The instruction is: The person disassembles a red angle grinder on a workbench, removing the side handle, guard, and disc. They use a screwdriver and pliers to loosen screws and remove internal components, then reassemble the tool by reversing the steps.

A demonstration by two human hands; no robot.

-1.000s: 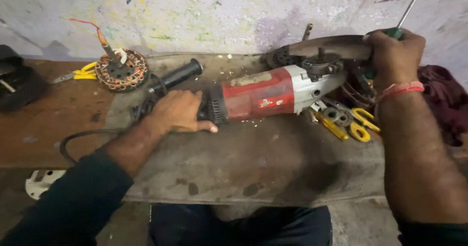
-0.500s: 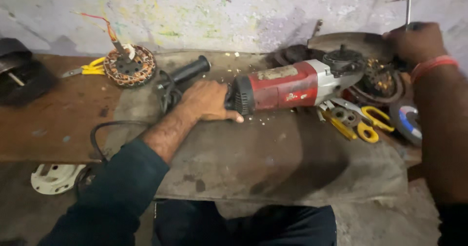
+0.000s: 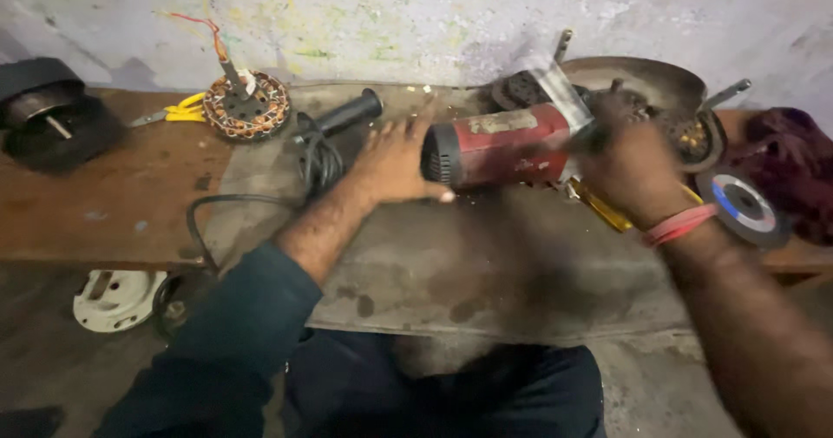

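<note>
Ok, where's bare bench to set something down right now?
The grey sheet in front of the grinder, between both forearms, is bare. So is the wooden bench left of the cable, below the stator. It is crowded at the right, around the disc and the grinder head, where the right hand is.

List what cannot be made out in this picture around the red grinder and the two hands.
- Head view: the right hand is motion-blurred and covers the front end of the red grinder; whether it grips anything cannot be told.
- The left hand hides the rear of the grinder where the black cable joins.
- A yellow tool is mostly under the right wrist.
- The dark red cloth is cut off by the right edge.
</note>
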